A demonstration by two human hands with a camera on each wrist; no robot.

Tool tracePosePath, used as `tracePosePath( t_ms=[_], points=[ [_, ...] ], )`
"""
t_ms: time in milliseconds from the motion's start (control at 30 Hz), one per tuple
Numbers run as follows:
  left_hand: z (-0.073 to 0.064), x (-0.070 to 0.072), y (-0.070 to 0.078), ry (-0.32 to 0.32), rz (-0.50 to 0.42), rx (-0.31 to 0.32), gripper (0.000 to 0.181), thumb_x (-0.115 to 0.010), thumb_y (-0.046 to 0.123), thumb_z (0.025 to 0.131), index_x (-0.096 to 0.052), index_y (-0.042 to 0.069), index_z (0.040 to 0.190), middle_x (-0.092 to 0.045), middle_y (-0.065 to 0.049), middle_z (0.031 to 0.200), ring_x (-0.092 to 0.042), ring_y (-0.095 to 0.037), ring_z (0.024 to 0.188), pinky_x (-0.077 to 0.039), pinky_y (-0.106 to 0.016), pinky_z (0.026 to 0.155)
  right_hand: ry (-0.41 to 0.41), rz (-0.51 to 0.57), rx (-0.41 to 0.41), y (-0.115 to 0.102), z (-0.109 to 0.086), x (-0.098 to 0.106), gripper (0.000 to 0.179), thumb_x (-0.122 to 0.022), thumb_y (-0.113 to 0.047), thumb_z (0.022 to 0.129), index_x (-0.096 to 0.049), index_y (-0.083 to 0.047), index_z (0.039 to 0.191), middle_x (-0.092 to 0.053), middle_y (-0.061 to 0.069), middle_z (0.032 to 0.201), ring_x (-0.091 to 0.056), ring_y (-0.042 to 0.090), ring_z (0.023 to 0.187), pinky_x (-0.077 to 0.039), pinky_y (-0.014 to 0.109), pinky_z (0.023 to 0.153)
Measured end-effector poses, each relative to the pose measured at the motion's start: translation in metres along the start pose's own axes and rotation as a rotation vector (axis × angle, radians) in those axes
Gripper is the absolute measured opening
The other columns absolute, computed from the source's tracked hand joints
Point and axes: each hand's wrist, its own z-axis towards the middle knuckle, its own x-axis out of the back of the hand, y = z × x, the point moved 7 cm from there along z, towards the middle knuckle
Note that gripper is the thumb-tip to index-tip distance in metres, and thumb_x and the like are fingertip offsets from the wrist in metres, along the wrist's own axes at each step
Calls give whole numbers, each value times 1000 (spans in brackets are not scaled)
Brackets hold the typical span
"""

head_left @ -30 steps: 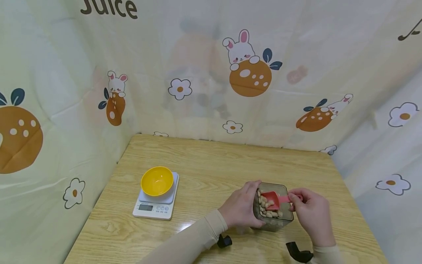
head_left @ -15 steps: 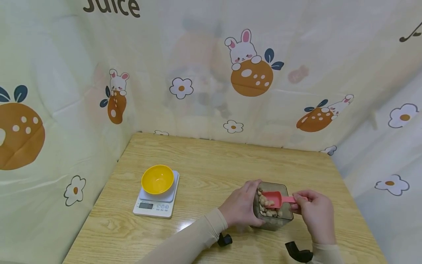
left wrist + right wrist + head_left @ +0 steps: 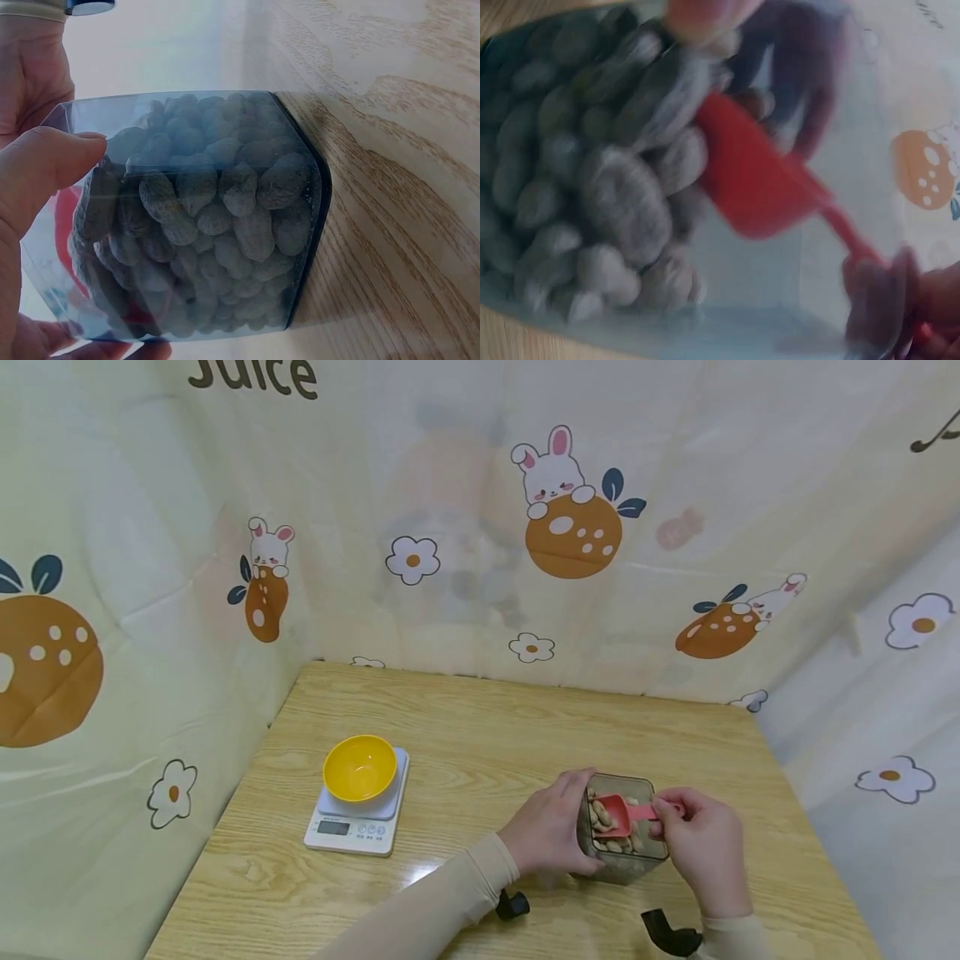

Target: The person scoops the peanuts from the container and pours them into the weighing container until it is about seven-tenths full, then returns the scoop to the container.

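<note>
A clear, grey-tinted square container (image 3: 637, 866) stands on the table, holding many unshelled peanuts (image 3: 247, 232). My left hand (image 3: 546, 827) grips its left side, thumb at the near side and fingers at the far side. With my right hand (image 3: 705, 843) I pinch the handle of a red scoop (image 3: 617, 816) at the container's right rim. The scoop's bowl lies inside, among the peanuts. In the right wrist view the red bowl (image 3: 757, 176) shows blurred through the wall, pushed against the peanuts. Part of the scoop is hidden by peanuts there.
At the left of the wooden table (image 3: 480, 735), a yellow bowl (image 3: 360, 768) sits on a white kitchen scale (image 3: 352, 839). Patterned curtains (image 3: 450, 610) hang behind the table and along both sides. Black wrist-mount parts (image 3: 513, 906) show below the hands.
My right hand drew the scoop slightly right, then moved back left and pushed it toward the peanuts, which now show in its bowl. My left hand keeps its grip on the container.
</note>
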Motion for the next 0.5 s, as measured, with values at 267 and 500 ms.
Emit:
tracePosePath(
  t_ms=[267,500],
  points=[
    [0,2,-1,13,0,0,130,-93,61,73,-20,17,171,-47,-4,162,-68,-14,118,-58,-26,103,-111,55,16,-4,3,-4,17,-65,-5,106,-75,7,110,-76,12,80,-71,10,63,-61,26,55],
    [0,1,0,9,-3,-3,129,-94,60,72,-21,15,170,-48,-6,162,-68,-14,118,-58,-28,104,-168,278,-222,14,5,-7,30,-59,-3,108,-65,19,127,-76,2,82,-72,9,64,-66,27,64]
  ],
)
